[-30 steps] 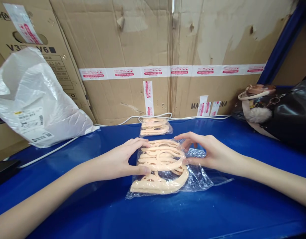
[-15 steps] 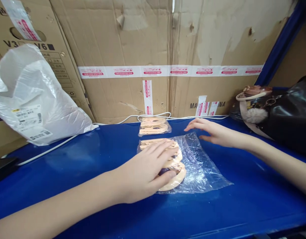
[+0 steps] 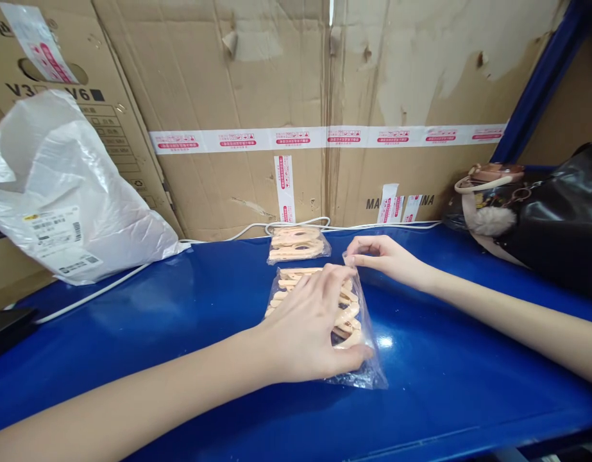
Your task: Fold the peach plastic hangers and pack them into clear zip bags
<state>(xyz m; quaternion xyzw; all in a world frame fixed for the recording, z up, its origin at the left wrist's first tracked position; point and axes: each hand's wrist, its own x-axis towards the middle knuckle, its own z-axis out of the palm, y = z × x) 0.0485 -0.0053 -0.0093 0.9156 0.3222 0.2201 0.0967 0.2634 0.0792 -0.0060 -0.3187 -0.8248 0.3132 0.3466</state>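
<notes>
A clear plastic bag (image 3: pixel 370 333) of flat beige pieces (image 3: pixel 347 314) with rounded openings lies before me; I cannot tell what the pieces are. Across its top rests my left hand (image 3: pixel 308 327), palm down, thumb and fingers apart, covering much of the contents. At the bag's far right corner my right hand (image 3: pixel 385 256) pinches the edge of the plastic between thumb and fingertips. Just beyond is a second, smaller-looking clear bag (image 3: pixel 299 245) with similar beige pieces, touched by neither hand.
A blue tabletop (image 3: pixel 180 321) lies under everything. Large cardboard boxes (image 3: pixel 238 83) stand behind it, with a white cable (image 3: pixel 247 230) along their foot. A white mailing bag (image 3: pixel 79 186) leans at the left. A black bag (image 3: pixel 555 212) sits at the right.
The loose plastic that stretched to the right is now folded in beside the pieces. My right hand has moved left onto the bag's corner, and my left hand has shifted slightly right.
</notes>
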